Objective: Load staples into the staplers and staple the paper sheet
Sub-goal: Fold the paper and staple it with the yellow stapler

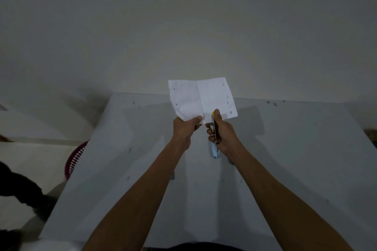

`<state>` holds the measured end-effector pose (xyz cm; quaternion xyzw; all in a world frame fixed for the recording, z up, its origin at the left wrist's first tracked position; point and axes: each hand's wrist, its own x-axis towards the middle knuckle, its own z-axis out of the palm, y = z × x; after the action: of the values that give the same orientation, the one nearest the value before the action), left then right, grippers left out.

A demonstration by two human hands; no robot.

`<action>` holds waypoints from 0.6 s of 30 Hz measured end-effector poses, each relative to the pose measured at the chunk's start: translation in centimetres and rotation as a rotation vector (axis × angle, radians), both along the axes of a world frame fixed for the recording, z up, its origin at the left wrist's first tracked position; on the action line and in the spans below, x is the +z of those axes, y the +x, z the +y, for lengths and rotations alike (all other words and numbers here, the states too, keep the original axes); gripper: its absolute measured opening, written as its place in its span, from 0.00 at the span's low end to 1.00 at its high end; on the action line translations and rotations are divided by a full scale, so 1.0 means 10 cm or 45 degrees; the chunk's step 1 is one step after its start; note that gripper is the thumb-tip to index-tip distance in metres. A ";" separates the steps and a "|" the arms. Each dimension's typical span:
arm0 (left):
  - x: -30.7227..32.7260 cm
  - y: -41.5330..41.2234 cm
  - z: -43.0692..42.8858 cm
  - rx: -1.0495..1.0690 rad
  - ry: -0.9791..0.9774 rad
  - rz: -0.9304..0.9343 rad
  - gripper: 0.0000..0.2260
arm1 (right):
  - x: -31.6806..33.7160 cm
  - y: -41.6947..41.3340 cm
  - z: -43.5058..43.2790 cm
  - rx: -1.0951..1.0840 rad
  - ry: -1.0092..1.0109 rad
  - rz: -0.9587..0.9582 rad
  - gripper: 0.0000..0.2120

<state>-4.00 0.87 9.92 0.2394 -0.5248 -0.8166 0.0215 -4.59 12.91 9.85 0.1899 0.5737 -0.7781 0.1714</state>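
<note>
A white paper sheet [201, 99], creased down its middle and marked with several small staples, is held up above the table. My left hand [184, 131] pinches its lower edge. My right hand [221, 131] is closed around a small stapler [213, 126] with a yellow tip, whose front sits over the sheet's bottom edge beside the crease. A light blue stapler [215, 151] lies on the white table [295, 158] just under my right wrist, partly hidden by the hand.
A small object [173, 175] peeks out beside my left forearm. Tiny bits [274, 103] lie near the table's far edge. A pink perforated basket [75, 158] stands on the floor left of the table. A wall rises behind.
</note>
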 end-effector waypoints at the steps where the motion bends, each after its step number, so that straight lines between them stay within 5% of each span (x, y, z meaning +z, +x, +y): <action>1: 0.00 0.00 0.00 0.001 -0.001 -0.004 0.17 | -0.01 0.00 0.00 -0.001 0.013 -0.002 0.19; 18: -0.01 0.04 0.02 0.005 0.021 -0.011 0.19 | -0.09 0.02 0.01 0.020 0.164 0.042 0.21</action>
<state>-3.57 1.03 9.84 0.2442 -0.5177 -0.8197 0.0190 -4.37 12.98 8.91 0.1832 0.6267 -0.7413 0.1553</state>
